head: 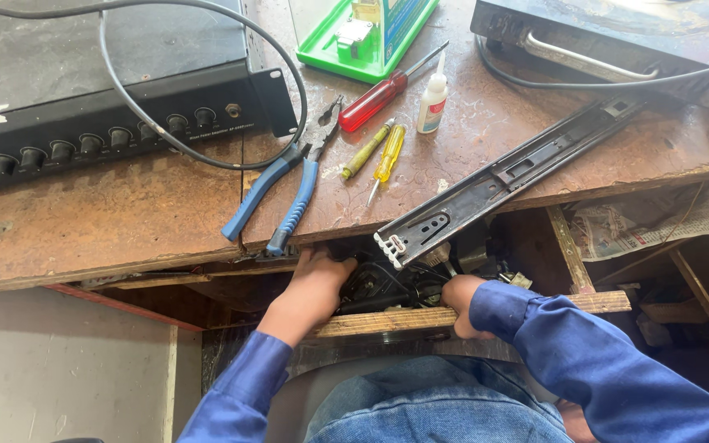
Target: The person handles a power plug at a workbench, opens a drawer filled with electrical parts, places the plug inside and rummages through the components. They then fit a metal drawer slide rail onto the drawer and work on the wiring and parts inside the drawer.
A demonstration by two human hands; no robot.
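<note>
Both hands reach into an open wooden drawer (387,320) under the worn tabletop (125,221). My left hand (315,283) rests on dark cables and black parts (379,287) inside the drawer, fingers curled over them. My right hand (459,299) is at the drawer's front rail, fingers tucked inside and mostly hidden. Whether either hand grips anything cannot be seen. Blue-handled pliers (285,193) lie on the table edge just above my left hand. A black metal drawer slide (502,176) lies diagonally across the edge above the drawer.
A black rack unit (84,139) with knobs and a cable sits at the left. A red screwdriver (379,94), two yellow screwdrivers (386,156), a small glue bottle (432,102), a green tray (346,49) and another black device (617,33) lie behind. Newspaper (650,226) lines a shelf at right.
</note>
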